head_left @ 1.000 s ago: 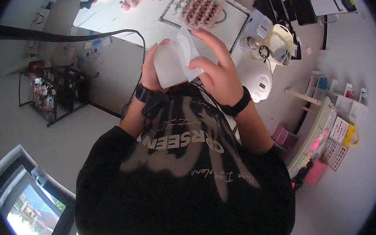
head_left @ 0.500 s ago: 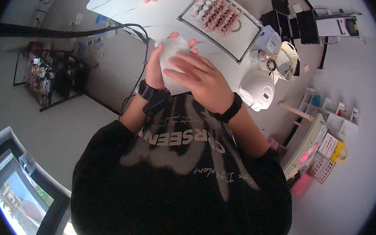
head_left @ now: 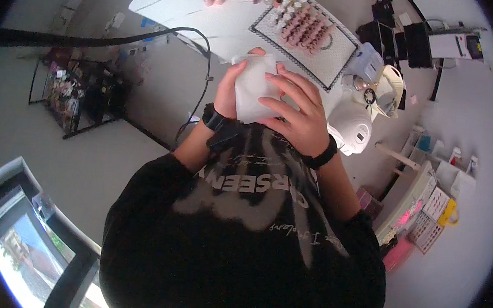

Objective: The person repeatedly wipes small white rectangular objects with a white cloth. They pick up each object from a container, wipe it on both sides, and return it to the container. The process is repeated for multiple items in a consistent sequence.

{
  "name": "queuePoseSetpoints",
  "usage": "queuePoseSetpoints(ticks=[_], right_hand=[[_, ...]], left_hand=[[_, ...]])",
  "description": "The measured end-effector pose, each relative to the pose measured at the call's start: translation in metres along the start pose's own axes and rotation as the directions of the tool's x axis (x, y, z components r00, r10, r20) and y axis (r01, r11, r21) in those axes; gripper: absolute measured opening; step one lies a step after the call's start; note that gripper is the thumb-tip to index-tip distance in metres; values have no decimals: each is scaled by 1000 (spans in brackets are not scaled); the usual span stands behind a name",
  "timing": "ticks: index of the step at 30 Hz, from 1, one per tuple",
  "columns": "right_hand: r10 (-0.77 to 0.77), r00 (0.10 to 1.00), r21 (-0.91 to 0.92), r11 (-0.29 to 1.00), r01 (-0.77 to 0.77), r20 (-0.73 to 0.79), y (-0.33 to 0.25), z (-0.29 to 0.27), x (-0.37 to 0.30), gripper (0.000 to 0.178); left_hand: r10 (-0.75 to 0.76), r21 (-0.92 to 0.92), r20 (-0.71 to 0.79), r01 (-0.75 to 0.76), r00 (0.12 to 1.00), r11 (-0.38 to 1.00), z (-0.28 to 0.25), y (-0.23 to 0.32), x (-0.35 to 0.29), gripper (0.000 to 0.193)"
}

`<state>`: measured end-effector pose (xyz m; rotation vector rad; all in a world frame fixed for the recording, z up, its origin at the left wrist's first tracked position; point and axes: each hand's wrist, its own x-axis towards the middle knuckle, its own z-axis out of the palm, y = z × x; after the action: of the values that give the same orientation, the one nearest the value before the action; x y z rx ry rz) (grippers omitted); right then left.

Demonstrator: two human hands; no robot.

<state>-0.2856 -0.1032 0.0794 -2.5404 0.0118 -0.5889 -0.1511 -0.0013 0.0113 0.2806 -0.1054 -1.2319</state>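
Observation:
A folded white tissue point(head_left: 253, 93) is held up between my hands, just in front of my chest and by the near edge of the white table. My left hand point(head_left: 226, 96) grips it from the left, with the thumb along its edge and the other fingers mostly hidden behind. On the right side, my right hand point(head_left: 305, 115) curls its fingers onto the tissue, their tips on its front face. Whether the tissue is one sheet or several layers cannot be made out.
The white table point(head_left: 179, 13) carries a patterned tray point(head_left: 334, 59) with rows of nail polish bottles point(head_left: 305, 30). A white nail lamp point(head_left: 348, 128) and a cream basket point(head_left: 392, 79) stand to the right. A black cable point(head_left: 151, 33) hangs at the left.
My right hand has gone from lying across the tissue's face to holding its right side. The whole view has shifted, so the table and hands appear farther right.

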Motion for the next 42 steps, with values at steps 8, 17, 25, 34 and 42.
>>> queuePoseSetpoints(ticks=[8,17,25,34,42], right_hand=[[101,994,-17,995,-102,-48,21,-21,-31,39],[233,963,-75,967,-245,-137,46,-53,-72,51],[372,888,-94,908,-409,-271,113,-94,-127,40],[841,471,-291,396,-871,-266,272,-146,-222,29],[929,329,-674,352,-649,169,448,-117,-252,54]], left_hand=[[-97,16,-83,98,992,995,24,-35,22,49],[-202,354,-219,271,955,895,45,-80,58,54],[-458,-49,-205,459,865,887,25,-129,102,35],[-417,-30,-385,440,823,897,37,-162,117,25],[-447,-72,-413,461,794,885,42,-178,112,10]])
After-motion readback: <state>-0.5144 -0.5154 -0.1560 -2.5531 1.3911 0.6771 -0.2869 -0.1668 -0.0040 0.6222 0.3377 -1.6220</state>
